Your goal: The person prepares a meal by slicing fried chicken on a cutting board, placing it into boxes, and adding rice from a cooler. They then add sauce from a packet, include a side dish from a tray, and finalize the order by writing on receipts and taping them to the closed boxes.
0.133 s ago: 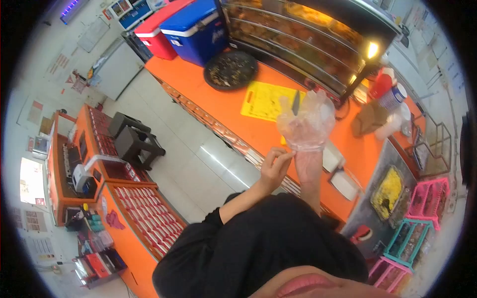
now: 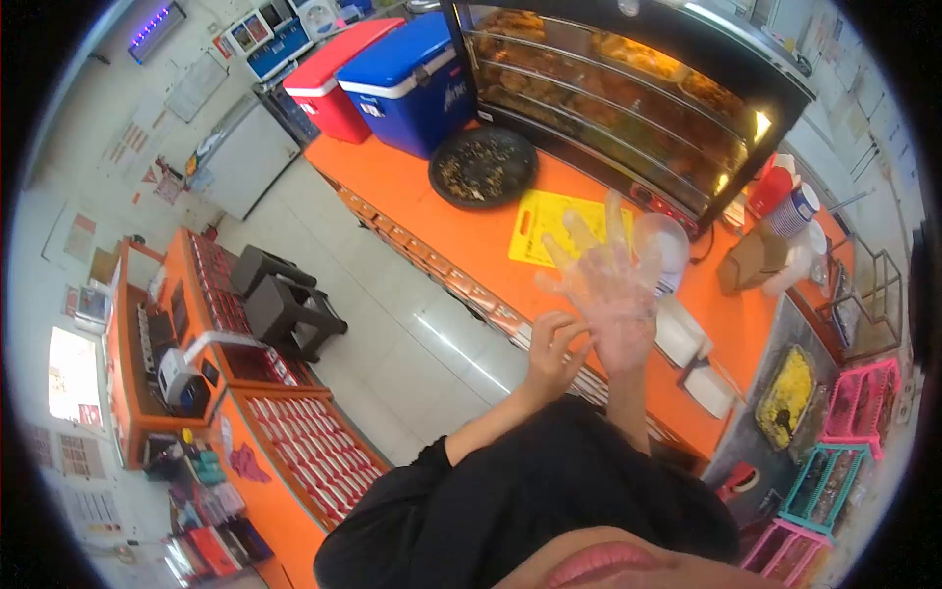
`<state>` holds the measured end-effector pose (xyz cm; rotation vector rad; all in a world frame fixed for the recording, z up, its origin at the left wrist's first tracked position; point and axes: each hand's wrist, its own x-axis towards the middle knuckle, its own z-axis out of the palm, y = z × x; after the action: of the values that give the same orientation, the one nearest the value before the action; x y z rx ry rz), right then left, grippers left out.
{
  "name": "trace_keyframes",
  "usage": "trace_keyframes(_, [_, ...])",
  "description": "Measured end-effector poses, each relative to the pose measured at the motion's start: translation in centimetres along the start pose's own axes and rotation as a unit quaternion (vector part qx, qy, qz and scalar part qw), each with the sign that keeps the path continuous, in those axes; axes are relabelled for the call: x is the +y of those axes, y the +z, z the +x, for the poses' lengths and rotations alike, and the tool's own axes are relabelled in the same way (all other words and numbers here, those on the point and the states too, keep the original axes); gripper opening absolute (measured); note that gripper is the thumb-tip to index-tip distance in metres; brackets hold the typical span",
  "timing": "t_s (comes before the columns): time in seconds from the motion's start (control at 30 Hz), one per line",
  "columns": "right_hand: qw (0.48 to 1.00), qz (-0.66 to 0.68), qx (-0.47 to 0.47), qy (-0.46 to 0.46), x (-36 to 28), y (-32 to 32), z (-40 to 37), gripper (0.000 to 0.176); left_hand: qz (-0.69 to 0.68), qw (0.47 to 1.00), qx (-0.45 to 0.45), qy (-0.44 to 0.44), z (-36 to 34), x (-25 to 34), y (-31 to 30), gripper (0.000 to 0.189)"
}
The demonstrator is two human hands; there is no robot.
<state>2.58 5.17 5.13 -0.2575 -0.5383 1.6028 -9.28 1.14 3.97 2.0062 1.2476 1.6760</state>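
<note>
1. Your right hand (image 2: pixel 618 302) is raised before the orange counter (image 2: pixel 731 329), fingers spread wide and gripping nothing.
2. A clear plastic glove (image 2: pixel 601 273) is around those fingers and the palm, wrinkled and loose, its cuff near the wrist.
3. Your left hand (image 2: pixel 555 365) is bare, fingers curled and partly open just beside the gloved wrist; you cannot tell from this view whether the fingertips pinch the cuff.
4. The glove looks thin: expect it to be light, limp, slippery and easy to tear. The cuff edge seems the best hold, using finger pads, not nails.
5. Beyond the gloved fingertips lies a yellow cutting board (image 2: pixel 530 234); farther off, a round black tray (image 2: pixel 439 189).
</note>
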Motion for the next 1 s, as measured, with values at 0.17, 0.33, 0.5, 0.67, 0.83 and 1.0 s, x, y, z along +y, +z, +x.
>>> trace_keyframes(0.17, [0.977, 0.037, 0.211, -0.002, 2.3, 7.9, 6.3, 0.055, -0.052, 0.998, -0.035, 0.011, 6.7, -4.3, 0.5, 0.031])
trace_keyframes(0.33, [0.99, 0.079, -0.11, -0.035, 3.7, -1.6, 13.2, 0.082, -0.117, 0.98, -0.111, 0.116, 7.5, -10.5, 2.0, 0.031])
trace_keyframes(0.5, [0.976, -0.016, 0.112, -0.186, 4.3, -3.1, 20.0, 0.075, -0.234, 0.92, -0.273, 0.156, 6.9, -18.1, 1.9, 0.02])
trace_keyframes(0.67, [0.95, -0.031, 0.162, -0.264, 3.4, -2.7, 24.9, 0.071, -0.21, 0.9, -0.359, 0.127, 14.7, -32.1, 1.6, 0.008])
trace_keyframes(0.83, [0.936, -0.119, 0.195, -0.267, 3.3, -4.3, 24.3, 0.073, 0.076, 0.991, -0.103, -0.042, 39.2, -50.3, 4.0, 0.033])
trace_keyframes(1.0, [0.854, -0.273, 0.256, -0.362, 6.7, 1.5, 22.6, 0.073, 0.065, 0.995, 0.012, -0.077, 52.2, -62.3, 9.1, 0.075])
